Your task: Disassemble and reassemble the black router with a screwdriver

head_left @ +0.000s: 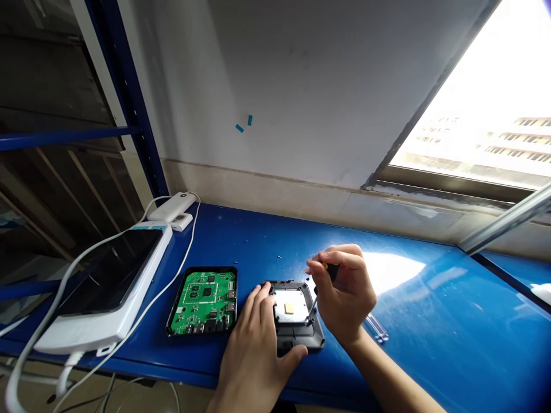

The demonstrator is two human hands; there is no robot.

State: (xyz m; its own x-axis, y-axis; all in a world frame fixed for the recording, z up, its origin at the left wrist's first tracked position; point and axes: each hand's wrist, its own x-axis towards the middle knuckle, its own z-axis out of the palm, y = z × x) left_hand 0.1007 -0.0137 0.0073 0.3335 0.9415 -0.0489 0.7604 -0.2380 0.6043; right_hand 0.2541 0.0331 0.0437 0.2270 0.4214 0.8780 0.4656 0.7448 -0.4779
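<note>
Head: L hand (257, 338) on 1 cover (306, 334); R hand (349, 292) w/ 1 screwdriver (332, 272).

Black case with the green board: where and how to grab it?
I'd grip the black case by its outer side walls, from above. It lies flat, open side up, so gripping the walls keeps fingers off the green board. Its right wall is tighter to reach: the left hand is close beside it.

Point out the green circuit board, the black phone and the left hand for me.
Green circuit board (201, 302): head view, middle of its face.
Black phone (112, 276): head view, screen.
Left hand (257, 350): head view, back.
</note>
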